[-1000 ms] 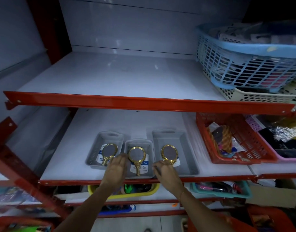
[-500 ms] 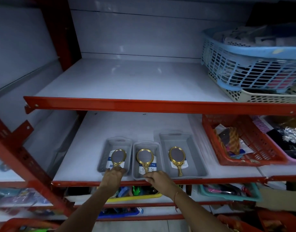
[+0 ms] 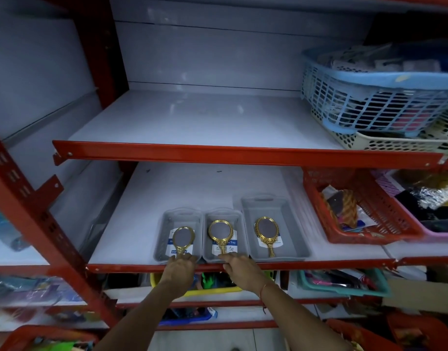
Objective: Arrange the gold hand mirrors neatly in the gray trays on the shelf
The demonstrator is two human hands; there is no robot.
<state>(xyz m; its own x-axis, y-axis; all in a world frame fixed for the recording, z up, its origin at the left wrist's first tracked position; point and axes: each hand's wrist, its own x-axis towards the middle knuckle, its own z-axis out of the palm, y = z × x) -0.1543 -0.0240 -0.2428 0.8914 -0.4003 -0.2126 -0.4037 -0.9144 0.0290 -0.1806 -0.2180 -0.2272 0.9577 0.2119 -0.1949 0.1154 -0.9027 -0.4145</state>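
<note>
Three gray trays stand side by side at the front of the lower white shelf (image 3: 192, 188): a left tray (image 3: 164, 231), a middle tray (image 3: 241, 231) and a larger right tray (image 3: 291, 224). Each holds one gold hand mirror lying face up with its handle toward me: left mirror (image 3: 183, 238), middle mirror (image 3: 220, 233), right mirror (image 3: 266, 230). My left hand (image 3: 179, 271) curls over the left tray's front rim and hides the end of that mirror's handle. My right hand (image 3: 239, 268) grips the middle tray's front rim, its fingers touching the handle tip.
A red basket (image 3: 364, 231) full of goods sits to the right of the trays, with a pink one (image 3: 435, 234) beyond it. The upper shelf carries a blue basket (image 3: 369, 97) stacked on a cream one (image 3: 395, 143). Red shelf rails (image 3: 243, 153) cross above and below the trays.
Both hands have drawn back from over the mirrors to the trays' front rims. The left tray now sits straighter and close beside the middle tray. The view has shifted left.
</note>
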